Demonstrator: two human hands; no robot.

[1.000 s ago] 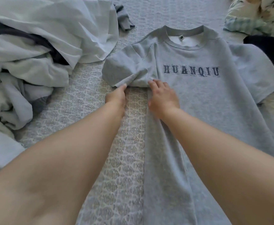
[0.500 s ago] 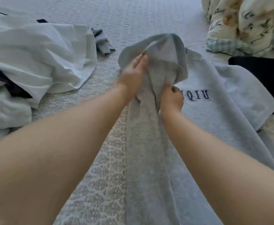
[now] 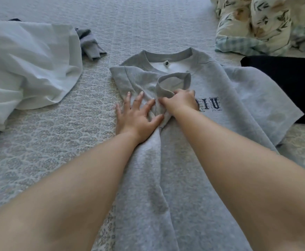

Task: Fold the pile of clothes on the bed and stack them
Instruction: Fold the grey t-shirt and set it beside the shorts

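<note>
A grey T-shirt [image 3: 211, 98] lies face up in the middle of the bed [image 3: 45, 142], collar toward the far end and hem running toward the near edge between the two forearms. Its left side is folded inward over the chest, and the left sleeve [image 3: 173, 82] is turned back on top of that fold, its cuff standing up in a loop. Dark printed letters show on the chest just right of the hands; only the last ones are visible.

The left hand [image 3: 139, 115] rests flat on the folded edge with its fingers spread wide, the palm pressing the cloth down and the little finger reaching onto the bed cover. The right hand [image 3: 180, 102] is closed on the gathered cloth at the base of the turned-back sleeve, fingers curled and pinching it. The two hands sit just beside each other, nearly touching.

At the far left is a pile of clothes [image 3: 26, 69], mostly white, with a small grey garment [image 3: 90, 46] peeping out at its right edge. A dark garment [image 3: 283, 78] lies at the right, partly under the T-shirt's right sleeve, and a flowered quilt [image 3: 260, 22] is bunched at the far right.
</note>
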